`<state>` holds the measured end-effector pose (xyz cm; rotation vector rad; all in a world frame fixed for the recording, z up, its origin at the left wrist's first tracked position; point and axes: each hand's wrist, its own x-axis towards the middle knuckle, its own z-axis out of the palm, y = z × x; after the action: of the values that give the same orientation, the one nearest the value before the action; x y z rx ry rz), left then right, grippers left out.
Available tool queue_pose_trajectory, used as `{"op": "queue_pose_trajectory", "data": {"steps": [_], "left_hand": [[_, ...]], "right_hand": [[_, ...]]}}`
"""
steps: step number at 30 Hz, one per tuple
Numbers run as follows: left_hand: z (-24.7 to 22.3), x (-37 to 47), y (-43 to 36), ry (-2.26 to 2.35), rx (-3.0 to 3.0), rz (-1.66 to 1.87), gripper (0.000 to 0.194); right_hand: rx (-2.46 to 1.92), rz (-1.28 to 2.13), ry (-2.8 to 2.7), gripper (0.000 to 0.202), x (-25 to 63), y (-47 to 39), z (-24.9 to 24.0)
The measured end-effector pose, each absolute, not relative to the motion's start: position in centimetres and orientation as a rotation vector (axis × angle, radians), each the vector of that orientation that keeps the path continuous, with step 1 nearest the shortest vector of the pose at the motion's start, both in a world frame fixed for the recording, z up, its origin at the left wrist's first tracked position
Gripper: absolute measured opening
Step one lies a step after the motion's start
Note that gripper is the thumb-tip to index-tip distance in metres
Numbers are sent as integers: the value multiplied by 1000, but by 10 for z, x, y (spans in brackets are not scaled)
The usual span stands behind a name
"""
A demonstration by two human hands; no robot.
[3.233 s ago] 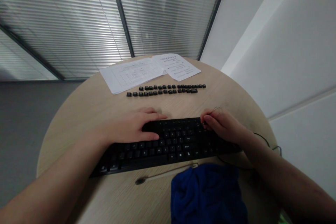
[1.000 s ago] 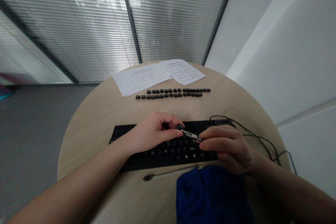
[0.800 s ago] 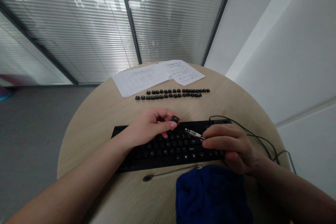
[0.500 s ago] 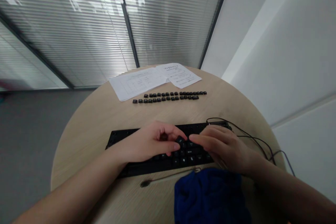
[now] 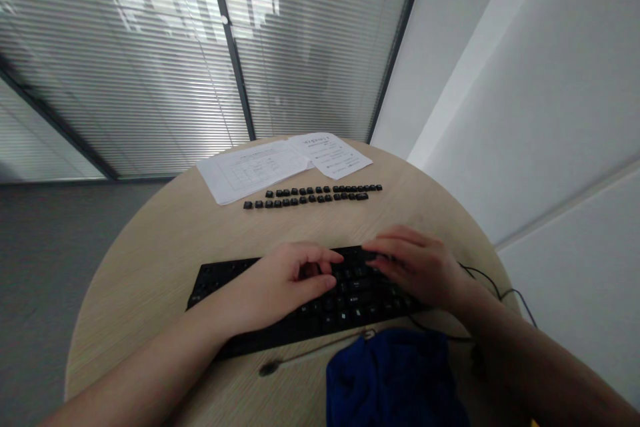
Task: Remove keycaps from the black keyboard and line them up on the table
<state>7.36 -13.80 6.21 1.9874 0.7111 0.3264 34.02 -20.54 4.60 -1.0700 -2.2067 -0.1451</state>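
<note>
A black keyboard (image 5: 310, 327) lies across the table under both hands, with some keycaps seated on its right half. My left hand (image 5: 285, 280) rests over its middle, thumb and forefinger apart with a gap between their tips. Nothing shows in that gap. Above the keys on the right side hovers my right hand (image 5: 417, 263), fingers stretched to the left and the thumb below them, apart. I see nothing in it. My forearms and hands cover parts of the keyboard.
Two rows of loose keycaps (image 5: 303, 200) lie beyond the keyboard, before printed paper sheets (image 5: 257, 167). A thin brush-like tool (image 5: 310, 351) and a dark blue cloth (image 5: 390, 377) are near the front. Black cables (image 5: 487, 275) run off right of the round table (image 5: 125, 280).
The black keycap between my left thumb and forefinger has left their grasp, and those fingers have parted. My right hand has risen slightly, its fingers spreading. The whole view has shifted a little.
</note>
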Motion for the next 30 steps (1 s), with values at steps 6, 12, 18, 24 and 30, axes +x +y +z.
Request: {"op": "queue_pose_trajectory", "data": {"steps": [6, 12, 18, 24, 30], "left_hand": [[58, 27, -71, 1161, 2391, 471, 42], [38, 4, -34, 1294, 2348, 473, 46], [31, 6, -36, 1128, 2423, 369, 45], [29, 11, -36, 1077, 2441, 340, 43], [34, 16, -42, 1110, 2397, 387, 45]], "right_hand": [[-1848, 234, -2125, 24, 427, -115, 53], [-1921, 437, -2124, 27, 453, -51, 7], [-1856, 417, -2139, 35, 454, -43, -14], [-1813, 355, -2160, 34, 447, -38, -17], [-1815, 313, -2165, 31, 444, -38, -15]]}}
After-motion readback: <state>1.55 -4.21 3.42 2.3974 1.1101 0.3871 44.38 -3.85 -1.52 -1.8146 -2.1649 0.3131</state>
